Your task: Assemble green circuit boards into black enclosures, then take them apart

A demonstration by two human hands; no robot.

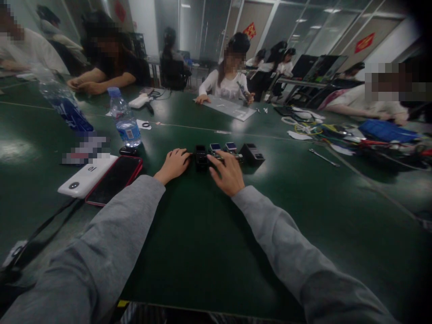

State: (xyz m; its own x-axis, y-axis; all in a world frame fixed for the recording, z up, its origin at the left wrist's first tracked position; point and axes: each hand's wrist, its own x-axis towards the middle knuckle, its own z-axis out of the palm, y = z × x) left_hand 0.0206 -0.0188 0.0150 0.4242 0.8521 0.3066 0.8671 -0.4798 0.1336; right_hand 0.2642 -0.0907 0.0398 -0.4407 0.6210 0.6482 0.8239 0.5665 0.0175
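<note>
A row of small black devices point(219, 150), two with lit screens, lies on the dark green table point(202, 234) in front of me. My left hand point(173, 164) rests at the left end of the row, fingers curled against the leftmost black device point(201, 157). My right hand point(227, 170) lies over the middle of the row, fingers bent down onto the devices. A black open case point(252, 154) stands at the right end. Both arms wear grey sleeves.
A white power bank point(87, 175) and a dark phone point(114, 180) lie at left, with a water bottle point(124, 118) behind. Cables, tools and a blue bag point(386, 130) crowd the right. Several people sit round the table's far side.
</note>
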